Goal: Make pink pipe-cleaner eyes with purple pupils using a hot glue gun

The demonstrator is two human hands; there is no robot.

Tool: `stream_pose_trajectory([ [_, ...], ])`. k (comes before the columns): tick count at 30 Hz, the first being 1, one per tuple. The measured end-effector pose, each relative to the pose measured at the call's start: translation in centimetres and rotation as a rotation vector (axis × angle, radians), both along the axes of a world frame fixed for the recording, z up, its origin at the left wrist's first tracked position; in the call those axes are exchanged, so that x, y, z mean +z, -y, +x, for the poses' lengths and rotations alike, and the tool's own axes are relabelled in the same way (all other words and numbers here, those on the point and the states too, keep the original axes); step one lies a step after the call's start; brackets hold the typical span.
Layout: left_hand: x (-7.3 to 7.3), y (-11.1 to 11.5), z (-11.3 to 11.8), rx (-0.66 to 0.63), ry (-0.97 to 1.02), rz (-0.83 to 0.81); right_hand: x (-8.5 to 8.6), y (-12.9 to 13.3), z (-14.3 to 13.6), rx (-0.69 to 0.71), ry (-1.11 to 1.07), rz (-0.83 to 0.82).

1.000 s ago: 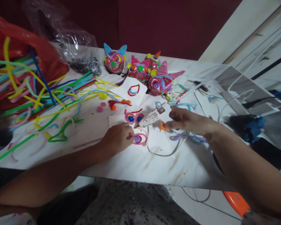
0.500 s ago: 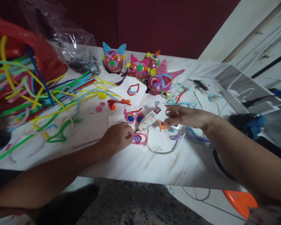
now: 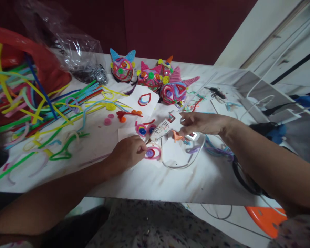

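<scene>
My right hand (image 3: 196, 124) is closed around the handle of a white glue gun (image 3: 162, 130), whose nozzle points down and left. Beside the nozzle, my left hand (image 3: 130, 151) is closed in a pinch; what its fingertips hold is too small to make out. Just right of those fingertips lies a pink eye-shaped piece with a purple centre (image 3: 157, 152), on white paper. Above the nozzle is a pair of pink-rimmed eyes with blue centres (image 3: 142, 131). An orange piece (image 3: 177, 136) shows under the glue gun.
Several colourful decorated heads (image 3: 122, 70) stand at the back. Pipe cleaners (image 3: 64, 117) spread over the left side, by a red bag (image 3: 51, 69) and a clear plastic bag (image 3: 80, 51). White paper with a red outline (image 3: 152, 107) lies mid-table. A white cable (image 3: 201, 151) loops near my right hand.
The whole view has shifted slightly, with objects a little further left. Both hands keep nearly the same places, and the glue gun's nozzle stays beside my left fingertips.
</scene>
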State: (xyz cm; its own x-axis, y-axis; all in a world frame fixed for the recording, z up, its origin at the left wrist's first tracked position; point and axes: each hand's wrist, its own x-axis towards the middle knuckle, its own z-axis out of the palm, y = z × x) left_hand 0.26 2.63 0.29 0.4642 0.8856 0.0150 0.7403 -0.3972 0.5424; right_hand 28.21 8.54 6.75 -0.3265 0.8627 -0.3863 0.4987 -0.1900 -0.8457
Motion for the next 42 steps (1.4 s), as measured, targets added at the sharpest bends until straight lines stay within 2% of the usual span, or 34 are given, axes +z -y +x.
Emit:
stream_pose_trajectory([
  [7, -0.1, -0.1, 0.0, -0.009, 0.0, 0.015, 0.9, 0.1, 0.0, 0.102, -0.06, -0.006],
  [14, 0.0, 0.1, 0.1, 0.009, -0.013, 0.006, 1.3, 3.0, 0.7, -0.031, -0.032, 0.05],
  [22, 0.2, 0.0, 0.3, 0.025, 0.006, -0.025, 0.7, 7.1, 0.1, -0.048, -0.068, 0.069],
  [35, 0.3, -0.1, 0.6, 0.063, 0.008, -0.056, -1.0, 8.1, 0.2, 0.047, -0.125, 0.04],
  [42, 0.0, -0.1, 0.6, 0.069, 0.009, -0.047, -1.7, 8.9, 0.3, 0.086, -0.046, 0.15],
])
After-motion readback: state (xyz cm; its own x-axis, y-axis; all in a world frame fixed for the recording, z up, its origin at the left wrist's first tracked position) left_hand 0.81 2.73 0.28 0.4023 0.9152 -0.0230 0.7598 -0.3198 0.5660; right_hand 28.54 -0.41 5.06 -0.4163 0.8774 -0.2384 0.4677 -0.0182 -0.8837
